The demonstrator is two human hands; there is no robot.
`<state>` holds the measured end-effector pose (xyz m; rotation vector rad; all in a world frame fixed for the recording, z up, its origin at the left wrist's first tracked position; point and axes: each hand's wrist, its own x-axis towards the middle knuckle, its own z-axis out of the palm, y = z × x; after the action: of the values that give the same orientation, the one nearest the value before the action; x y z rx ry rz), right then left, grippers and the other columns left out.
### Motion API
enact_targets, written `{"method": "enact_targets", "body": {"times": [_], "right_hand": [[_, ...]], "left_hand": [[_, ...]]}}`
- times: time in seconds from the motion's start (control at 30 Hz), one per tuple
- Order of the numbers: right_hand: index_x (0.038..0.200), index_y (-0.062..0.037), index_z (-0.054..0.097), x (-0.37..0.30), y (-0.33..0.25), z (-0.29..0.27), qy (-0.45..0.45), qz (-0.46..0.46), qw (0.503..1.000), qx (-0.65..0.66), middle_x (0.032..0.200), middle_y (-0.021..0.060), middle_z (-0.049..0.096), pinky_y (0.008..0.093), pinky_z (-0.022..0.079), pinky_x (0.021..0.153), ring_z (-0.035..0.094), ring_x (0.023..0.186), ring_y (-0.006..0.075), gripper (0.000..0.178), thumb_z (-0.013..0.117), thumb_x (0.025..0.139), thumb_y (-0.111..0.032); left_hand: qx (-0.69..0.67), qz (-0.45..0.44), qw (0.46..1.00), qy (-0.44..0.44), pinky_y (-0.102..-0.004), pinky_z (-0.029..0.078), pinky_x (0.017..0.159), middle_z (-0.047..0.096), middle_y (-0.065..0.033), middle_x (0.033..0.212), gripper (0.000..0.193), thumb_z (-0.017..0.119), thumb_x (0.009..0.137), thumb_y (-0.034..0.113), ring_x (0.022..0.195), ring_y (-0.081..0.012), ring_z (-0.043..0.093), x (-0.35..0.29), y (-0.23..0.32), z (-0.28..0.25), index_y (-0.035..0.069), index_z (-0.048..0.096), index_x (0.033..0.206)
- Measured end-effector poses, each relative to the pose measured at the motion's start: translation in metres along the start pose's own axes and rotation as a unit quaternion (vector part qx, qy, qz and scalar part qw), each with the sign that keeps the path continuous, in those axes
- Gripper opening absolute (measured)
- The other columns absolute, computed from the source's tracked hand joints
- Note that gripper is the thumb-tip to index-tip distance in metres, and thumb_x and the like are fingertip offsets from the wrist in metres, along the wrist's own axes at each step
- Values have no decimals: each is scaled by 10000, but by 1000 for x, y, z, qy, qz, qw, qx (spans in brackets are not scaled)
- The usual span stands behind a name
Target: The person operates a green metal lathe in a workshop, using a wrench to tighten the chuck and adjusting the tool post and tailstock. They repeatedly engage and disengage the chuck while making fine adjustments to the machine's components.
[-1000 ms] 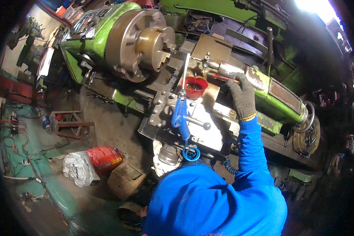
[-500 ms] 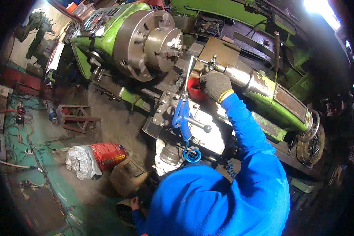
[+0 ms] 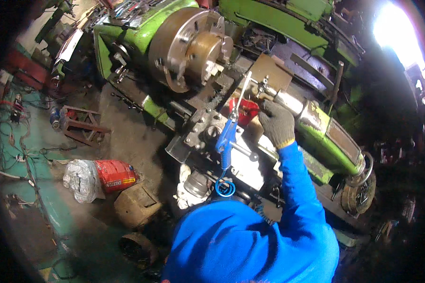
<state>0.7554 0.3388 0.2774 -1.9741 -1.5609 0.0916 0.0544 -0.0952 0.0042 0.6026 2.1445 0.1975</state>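
Note:
My right hand (image 3: 276,123), in a grey knit glove, reaches to the tailstock end of a green lathe. Its fingers are curled beside the bare metal tailstock quill (image 3: 289,102), and whatever they grip is hidden. Left of the glove is a red container (image 3: 244,111) with a dark inside. A blue air blow gun (image 3: 226,137) with a long nozzle stands over the lathe's tool post (image 3: 202,132), its coiled blue hose (image 3: 225,188) below. At the left, the big chuck (image 3: 172,49) holds a round metal workpiece (image 3: 207,53). My left hand is out of view.
A red and silver sack (image 3: 115,175) lies on the floor at the left, with a cardboard box (image 3: 136,205) next to it. A rusty metal frame (image 3: 84,125) stands farther back. Cables run along the green floor (image 3: 49,203). A handwheel (image 3: 363,172) sits at the tailstock's right end.
The view has shifted. My right hand has moved back from the red container, showing more of it. My left hand, partly visible low down before, has gone from view.

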Motion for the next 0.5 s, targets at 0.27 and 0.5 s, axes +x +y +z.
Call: {"method": "enact_targets", "body": {"times": [0.27,0.5], "right_hand": [[1161,-104,763,-2,-3,3,76,0,994,80,1095,165,748,451,567,940,709,1059,378,299,702,879,-180],[1189,-120,772,6,1,4,89,-15,996,25,1086,185,731,448,578,892,719,1009,378,336,692,865,-157]], "left_hand": [[-115,111,987,-13,-463,575,606,688,-69,1022,308,720,1011,349,823,-251,688,70,35,-35,113,675,1203],[-149,80,984,-48,-408,509,519,666,-40,907,243,691,1039,342,687,-198,625,65,55,-46,121,681,1139]]}}
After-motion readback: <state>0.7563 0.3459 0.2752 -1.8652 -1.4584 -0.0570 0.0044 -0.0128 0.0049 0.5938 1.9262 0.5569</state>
